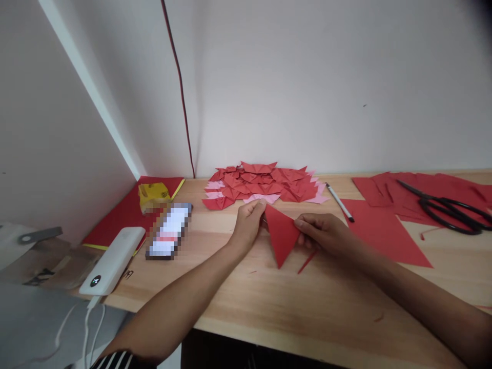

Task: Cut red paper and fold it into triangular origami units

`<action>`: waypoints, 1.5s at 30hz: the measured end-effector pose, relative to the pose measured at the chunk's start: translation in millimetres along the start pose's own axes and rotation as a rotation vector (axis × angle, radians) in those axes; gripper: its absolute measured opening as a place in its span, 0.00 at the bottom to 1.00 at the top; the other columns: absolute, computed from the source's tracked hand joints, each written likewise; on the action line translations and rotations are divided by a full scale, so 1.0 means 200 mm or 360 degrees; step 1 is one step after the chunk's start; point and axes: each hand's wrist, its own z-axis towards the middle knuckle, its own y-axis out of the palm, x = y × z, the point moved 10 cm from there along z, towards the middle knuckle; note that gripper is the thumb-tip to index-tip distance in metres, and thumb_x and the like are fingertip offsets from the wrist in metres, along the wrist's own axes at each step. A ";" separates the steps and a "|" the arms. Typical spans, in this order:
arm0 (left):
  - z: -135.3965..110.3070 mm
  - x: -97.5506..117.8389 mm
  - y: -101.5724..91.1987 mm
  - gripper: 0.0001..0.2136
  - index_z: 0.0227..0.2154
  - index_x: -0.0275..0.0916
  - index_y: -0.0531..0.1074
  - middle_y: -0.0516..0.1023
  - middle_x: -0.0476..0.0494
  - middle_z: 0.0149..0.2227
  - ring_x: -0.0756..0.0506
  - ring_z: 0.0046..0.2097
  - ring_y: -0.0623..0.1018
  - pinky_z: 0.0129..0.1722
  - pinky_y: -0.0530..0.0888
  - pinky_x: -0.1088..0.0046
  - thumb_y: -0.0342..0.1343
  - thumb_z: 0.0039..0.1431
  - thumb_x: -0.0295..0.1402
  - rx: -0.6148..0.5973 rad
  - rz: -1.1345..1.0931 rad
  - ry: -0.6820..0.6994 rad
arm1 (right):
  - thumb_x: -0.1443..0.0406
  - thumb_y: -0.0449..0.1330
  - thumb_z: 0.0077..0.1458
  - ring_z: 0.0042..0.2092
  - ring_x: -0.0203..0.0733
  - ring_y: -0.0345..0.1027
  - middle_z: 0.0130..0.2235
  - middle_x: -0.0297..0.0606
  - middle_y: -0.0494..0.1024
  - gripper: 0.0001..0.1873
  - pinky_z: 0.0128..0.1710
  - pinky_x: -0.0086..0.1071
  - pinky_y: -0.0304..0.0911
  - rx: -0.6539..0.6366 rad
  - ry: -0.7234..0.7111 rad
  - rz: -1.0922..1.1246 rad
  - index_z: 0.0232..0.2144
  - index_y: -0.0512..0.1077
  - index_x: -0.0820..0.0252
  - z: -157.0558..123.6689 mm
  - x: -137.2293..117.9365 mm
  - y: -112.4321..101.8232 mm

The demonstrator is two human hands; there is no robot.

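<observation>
A red paper point(282, 233), folded to a triangle with one point downward, is held above the wooden table between both hands. My left hand point(249, 218) pinches its upper left corner. My right hand point(321, 230) grips the right corner between thumb and fingers; some of those fingertips are hidden behind the paper. Just beyond the hands lies a pile of folded red and pink paper pieces point(265, 182) against the wall. A thin red paper strip point(307, 261) lies on the table below my right hand.
Flat red sheets point(384, 230) lie at the right, with black-handled scissors point(449, 207) on top and a white pen point(340, 202) beside them. To the left are a phone point(169, 230), a white power bank point(113, 261) with a cable, and a yellow packet point(154, 195).
</observation>
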 end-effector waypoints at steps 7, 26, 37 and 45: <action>-0.03 -0.06 0.12 0.18 0.28 0.32 0.74 0.75 0.44 0.27 0.50 0.29 0.73 0.33 0.68 0.75 0.60 0.50 0.46 -0.0339 0.0092 -0.0182 | 0.51 0.49 0.60 0.21 0.33 0.62 0.19 0.32 0.70 0.24 0.22 0.28 0.57 0.0201 0.0027 -0.0047 0.20 0.68 0.59 0.00 0.01 -0.08; -0.10 -0.14 0.19 0.17 0.35 0.30 0.77 0.79 0.37 0.28 0.46 0.26 0.78 0.28 0.74 0.71 0.59 0.53 0.42 -0.0467 -0.0290 -0.0528 | 0.66 0.54 0.59 0.46 0.42 0.68 0.45 0.39 0.74 0.05 0.43 0.36 0.63 0.0299 -0.0595 -0.0350 0.38 0.68 0.53 -0.06 -0.14 -0.10; -0.12 -0.15 0.23 0.16 0.41 0.30 0.75 0.79 0.30 0.36 0.43 0.32 0.80 0.31 0.76 0.70 0.54 0.58 0.39 -0.0476 -0.0360 -0.0522 | 0.56 0.56 0.56 0.32 0.40 0.68 0.30 0.35 0.74 0.11 0.31 0.31 0.63 0.0403 -0.0005 0.0200 0.27 0.67 0.56 -0.03 0.00 -0.11; -0.11 -0.12 0.21 0.17 0.47 0.33 0.72 0.77 0.33 0.44 0.42 0.42 0.79 0.40 0.76 0.67 0.60 0.55 0.33 -0.0444 -0.0316 -0.0398 | 0.55 0.56 0.56 0.32 0.39 0.67 0.29 0.35 0.74 0.13 0.31 0.30 0.62 0.0378 0.0075 0.0240 0.25 0.67 0.57 0.00 0.03 -0.12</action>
